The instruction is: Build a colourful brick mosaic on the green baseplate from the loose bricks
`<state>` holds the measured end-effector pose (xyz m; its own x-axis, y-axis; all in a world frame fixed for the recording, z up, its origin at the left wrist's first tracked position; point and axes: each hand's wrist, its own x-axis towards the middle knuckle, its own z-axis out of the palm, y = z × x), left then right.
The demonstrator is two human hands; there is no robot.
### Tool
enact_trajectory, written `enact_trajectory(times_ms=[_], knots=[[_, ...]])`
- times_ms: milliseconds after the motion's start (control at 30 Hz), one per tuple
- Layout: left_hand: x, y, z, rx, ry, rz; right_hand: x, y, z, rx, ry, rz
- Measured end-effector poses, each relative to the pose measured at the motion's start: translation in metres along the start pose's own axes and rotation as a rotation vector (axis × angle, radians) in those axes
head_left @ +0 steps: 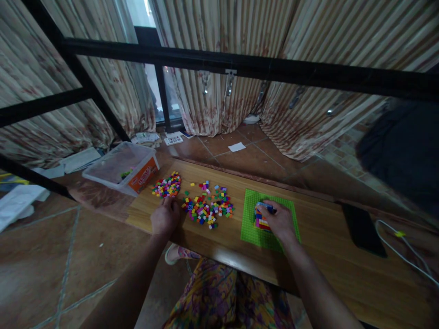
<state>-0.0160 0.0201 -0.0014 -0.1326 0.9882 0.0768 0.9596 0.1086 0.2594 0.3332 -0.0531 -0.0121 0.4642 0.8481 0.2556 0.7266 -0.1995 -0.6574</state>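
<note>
Pressing blue brick under right hand fingertips, onto green baseplate

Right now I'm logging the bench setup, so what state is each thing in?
left hand: flat on the table, at the brick piles
right hand: pressing on the small brick build
small brick build: stacked on the green baseplate
green baseplate: flat on the table
loose bricks: scattered
plastic bin: open, nearly empty
</note>
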Motion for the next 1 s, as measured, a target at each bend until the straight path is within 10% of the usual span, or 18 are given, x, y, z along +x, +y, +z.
enact_trajectory(times_ms=[233, 533, 1000], knots=[[-0.002, -0.001, 0.002, -0.051, 0.017, 0.013, -0.025, -0.039, -0.015, -0.063, 0.166, -0.210], [-0.003, -0.001, 0.001, -0.077, -0.010, 0.002, -0.092, -0.128, 0.058, 0.023, -0.290, -0.435], [-0.003, -0.002, 0.001, -0.123, -0.014, -0.003, -0.078, -0.146, 0.079, -0.281, -0.339, -0.504]])
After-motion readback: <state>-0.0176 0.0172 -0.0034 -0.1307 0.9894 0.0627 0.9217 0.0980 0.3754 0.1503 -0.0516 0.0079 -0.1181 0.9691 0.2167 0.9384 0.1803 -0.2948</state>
